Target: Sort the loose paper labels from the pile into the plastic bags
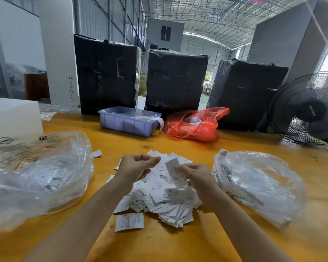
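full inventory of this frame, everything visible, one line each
label pile: one heap, white, table centre, between the forearms
held label: 1, white, above the pile, pinched by the right hand
stray label: 1, white, near edge of the pile
plastic bags: 2, clear, left and right of the pile, labels inside
bin: 1, lilac, behind the pile
red bag: 1, right of the bin
wrapped bales: 3, black, back of the table
fan: 1, black, far right
white box: 1, far left
table: 1, yellow
left hand: fingers curled, nothing clearly held
right hand: holds the label
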Action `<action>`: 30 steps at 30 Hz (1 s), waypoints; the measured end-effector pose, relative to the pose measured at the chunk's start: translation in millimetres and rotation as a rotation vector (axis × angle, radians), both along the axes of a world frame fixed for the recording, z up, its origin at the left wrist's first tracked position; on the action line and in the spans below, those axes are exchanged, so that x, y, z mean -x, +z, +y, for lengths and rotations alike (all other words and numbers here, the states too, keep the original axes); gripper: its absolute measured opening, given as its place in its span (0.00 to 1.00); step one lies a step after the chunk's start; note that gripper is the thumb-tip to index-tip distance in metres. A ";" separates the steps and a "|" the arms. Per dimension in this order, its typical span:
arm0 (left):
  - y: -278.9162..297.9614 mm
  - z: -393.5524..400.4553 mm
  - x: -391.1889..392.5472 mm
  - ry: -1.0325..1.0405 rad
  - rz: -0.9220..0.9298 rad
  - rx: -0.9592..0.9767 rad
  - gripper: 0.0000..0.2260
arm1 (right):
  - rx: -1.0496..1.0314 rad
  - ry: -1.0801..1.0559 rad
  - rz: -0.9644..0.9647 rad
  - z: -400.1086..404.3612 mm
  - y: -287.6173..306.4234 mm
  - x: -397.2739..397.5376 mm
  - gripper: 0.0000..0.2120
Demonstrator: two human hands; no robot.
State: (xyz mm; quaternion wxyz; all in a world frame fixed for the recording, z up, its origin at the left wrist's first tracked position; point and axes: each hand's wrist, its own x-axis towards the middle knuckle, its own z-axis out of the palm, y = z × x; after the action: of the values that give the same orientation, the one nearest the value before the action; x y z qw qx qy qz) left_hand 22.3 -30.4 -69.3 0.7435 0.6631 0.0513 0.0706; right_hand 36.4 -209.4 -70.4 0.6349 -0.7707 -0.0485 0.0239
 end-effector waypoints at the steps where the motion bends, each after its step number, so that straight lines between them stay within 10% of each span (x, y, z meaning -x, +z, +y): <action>1: 0.7 -1.2 0.7 -0.001 0.005 0.006 0.08 | -0.082 -0.028 0.115 -3.0 1.7 -1.0 0.07; 10: 4.0 -7.8 5.1 -0.078 0.038 0.022 0.06 | -0.391 -0.042 0.290 -14.5 10.4 -4.4 0.03; 30: 7.0 -17.7 9.8 -0.194 0.095 0.051 0.13 | -0.482 -0.038 -0.171 -3.5 23.7 7.8 0.02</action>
State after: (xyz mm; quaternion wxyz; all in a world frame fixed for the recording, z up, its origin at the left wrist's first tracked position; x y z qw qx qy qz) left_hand 12.5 -48.1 -62.4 0.7600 0.6486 0.0240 -0.0346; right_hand 28.6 -212.9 -46.7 0.7942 -0.5971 -0.0917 -0.0656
